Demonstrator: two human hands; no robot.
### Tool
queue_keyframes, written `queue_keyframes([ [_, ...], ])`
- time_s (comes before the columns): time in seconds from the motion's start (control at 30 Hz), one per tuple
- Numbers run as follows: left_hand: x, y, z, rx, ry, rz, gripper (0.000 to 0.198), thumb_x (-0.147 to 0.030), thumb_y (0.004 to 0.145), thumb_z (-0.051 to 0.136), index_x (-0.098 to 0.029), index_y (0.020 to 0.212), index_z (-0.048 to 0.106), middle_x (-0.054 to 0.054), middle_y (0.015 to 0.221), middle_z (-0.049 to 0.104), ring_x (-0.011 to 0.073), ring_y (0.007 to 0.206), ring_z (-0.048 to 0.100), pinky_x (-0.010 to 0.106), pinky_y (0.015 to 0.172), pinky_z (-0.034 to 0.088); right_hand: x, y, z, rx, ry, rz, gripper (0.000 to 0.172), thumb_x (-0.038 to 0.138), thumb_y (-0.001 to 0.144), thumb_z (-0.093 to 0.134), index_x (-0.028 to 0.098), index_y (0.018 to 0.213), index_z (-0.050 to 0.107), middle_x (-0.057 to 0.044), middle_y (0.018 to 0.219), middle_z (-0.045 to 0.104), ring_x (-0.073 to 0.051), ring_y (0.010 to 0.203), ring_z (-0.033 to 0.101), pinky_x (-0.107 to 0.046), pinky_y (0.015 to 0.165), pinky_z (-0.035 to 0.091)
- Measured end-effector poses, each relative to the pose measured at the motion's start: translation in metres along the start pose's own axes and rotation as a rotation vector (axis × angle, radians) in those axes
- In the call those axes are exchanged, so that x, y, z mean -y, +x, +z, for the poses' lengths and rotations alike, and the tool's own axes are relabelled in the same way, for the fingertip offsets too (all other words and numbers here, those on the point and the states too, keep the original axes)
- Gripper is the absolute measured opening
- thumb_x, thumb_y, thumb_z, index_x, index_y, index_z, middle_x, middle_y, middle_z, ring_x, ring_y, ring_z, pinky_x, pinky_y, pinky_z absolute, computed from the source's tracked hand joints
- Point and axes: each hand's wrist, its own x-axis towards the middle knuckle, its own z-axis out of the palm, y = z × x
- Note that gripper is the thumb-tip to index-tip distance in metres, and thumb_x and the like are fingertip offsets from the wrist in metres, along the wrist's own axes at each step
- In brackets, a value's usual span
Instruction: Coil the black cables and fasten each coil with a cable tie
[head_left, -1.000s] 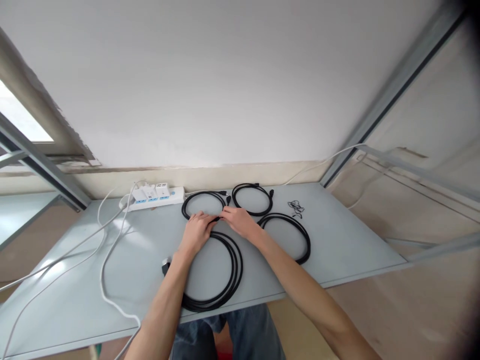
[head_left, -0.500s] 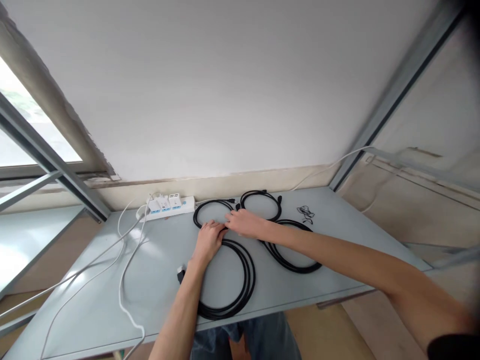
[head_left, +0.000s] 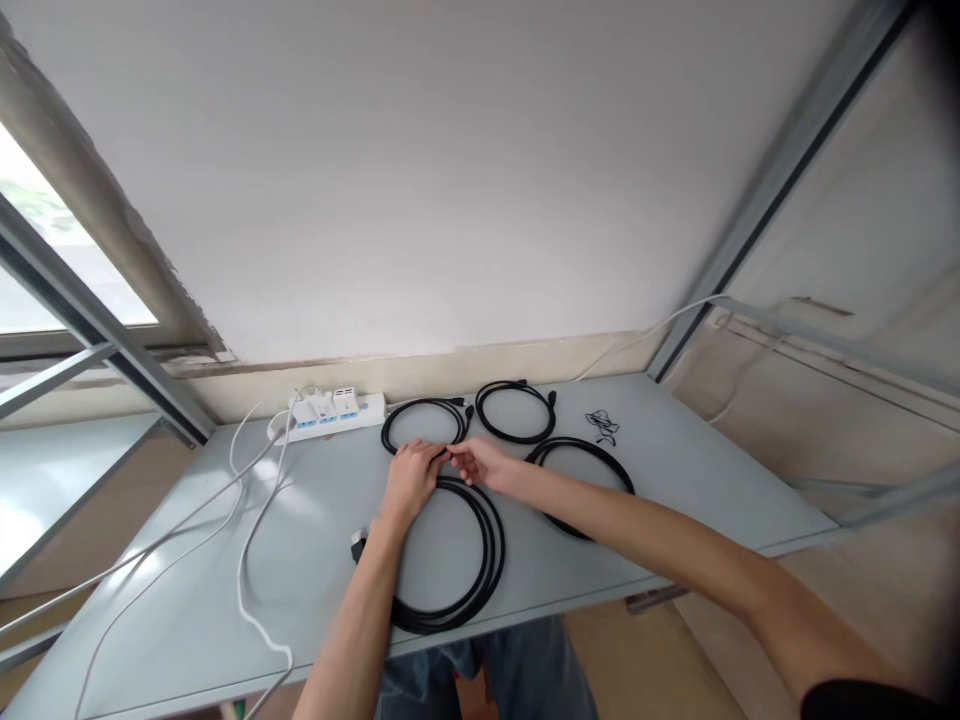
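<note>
A large coil of black cable (head_left: 480,560) lies on the grey table (head_left: 675,500) in front of me. My left hand (head_left: 409,478) rests on the coil's far edge with its fingers curled over the cable. My right hand (head_left: 480,462) meets it there, fingers pinched at the same spot where something small and dark shows between the fingertips. Just beyond the hands lies a smaller black cable coil (head_left: 424,425).
Two more black cable coils (head_left: 516,410) (head_left: 581,480) and a small bundle of black ties (head_left: 602,424) lie to the right. A white power strip (head_left: 326,412) with plugs sits at the back left; white cords (head_left: 247,540) trail across the table's left side.
My right hand has pulled back from the far small coil toward me and now meets the left hand at the big coil's far edge. The view has shifted slightly.
</note>
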Motion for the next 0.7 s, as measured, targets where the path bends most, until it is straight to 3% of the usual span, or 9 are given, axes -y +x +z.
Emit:
queue_keyframes([
  [0.13, 0.001, -0.001, 0.0, -0.009, -0.008, 0.016, 0.022, -0.021, 0.101, 0.052, -0.023, 0.109, 0.072, 0.005, 0.097, 0.074, 0.0229, 0.095, 0.062, 0.033, 0.083, 0.041, -0.008, -0.008, 0.005, 0.033, 0.15, 0.029, 0.027, 0.023, 0.101, 0.051, 0.014, 0.076, 0.058, 0.002, 0.056, 0.056, -0.007, 0.042, 0.048, -0.018, 0.039, 0.036],
  [0.27, -0.001, 0.0, -0.002, -0.022, -0.031, 0.026, 0.023, -0.021, 0.102, 0.051, -0.022, 0.11, 0.072, 0.005, 0.097, 0.074, 0.022, 0.093, 0.063, 0.033, 0.081, 0.041, -0.006, -0.011, 0.004, 0.122, 0.251, 0.028, 0.029, 0.022, 0.103, 0.044, 0.013, 0.081, 0.061, 0.005, 0.055, 0.05, -0.006, 0.039, 0.041, -0.017, 0.034, 0.024],
  [0.47, -0.001, -0.001, -0.002, -0.033, -0.061, 0.019, 0.026, -0.025, 0.104, 0.048, -0.023, 0.113, 0.072, 0.005, 0.098, 0.075, 0.0217, 0.095, 0.063, 0.034, 0.083, 0.041, -0.012, -0.005, -0.001, 0.233, 0.318, 0.003, 0.021, 0.021, 0.096, 0.049, 0.013, 0.083, 0.063, 0.007, 0.051, 0.045, -0.005, 0.036, 0.032, -0.017, 0.032, 0.015],
  [0.6, -0.001, -0.001, -0.002, -0.009, -0.057, 0.032, 0.026, -0.024, 0.103, 0.049, -0.023, 0.116, 0.071, 0.005, 0.101, 0.075, 0.022, 0.097, 0.064, 0.034, 0.084, 0.041, -0.018, -0.003, -0.007, 0.232, 0.204, -0.141, 0.019, 0.027, 0.089, 0.055, 0.013, 0.083, 0.065, 0.005, 0.052, 0.052, -0.006, 0.036, 0.037, -0.019, 0.033, 0.019],
  [0.7, -0.003, -0.001, -0.005, 0.01, -0.062, 0.047, 0.024, -0.022, 0.102, 0.051, -0.023, 0.115, 0.072, 0.005, 0.099, 0.074, 0.0215, 0.096, 0.064, 0.034, 0.084, 0.041, -0.017, -0.005, -0.014, 0.199, -0.079, -0.254, 0.022, 0.03, 0.087, 0.053, 0.014, 0.083, 0.067, 0.003, 0.054, 0.059, -0.008, 0.037, 0.043, -0.02, 0.035, 0.022],
])
